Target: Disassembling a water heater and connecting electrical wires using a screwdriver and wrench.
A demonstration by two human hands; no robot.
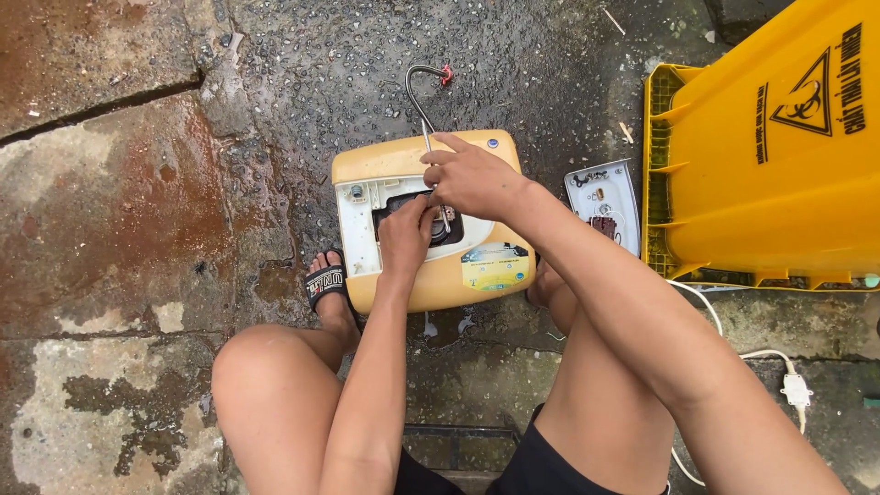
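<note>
A yellowed, cream-coloured appliance casing (412, 160) lies on wet ground between my feet, with an open white recess showing dark inner parts. My left hand (406, 234) reaches into that recess, fingers closed around something small inside; what it grips is hidden. My right hand (472, 174) rests over the top of the recess and holds a thin metal rod (423, 110) whose hooked far end carries a small red piece (446, 73).
A large yellow plastic bin (779, 137) lies on its side at the right. A detached white cover panel (605, 202) sits beside it. A white cable with a small box (796, 390) trails at lower right. My foot wears a black sandal (325, 284).
</note>
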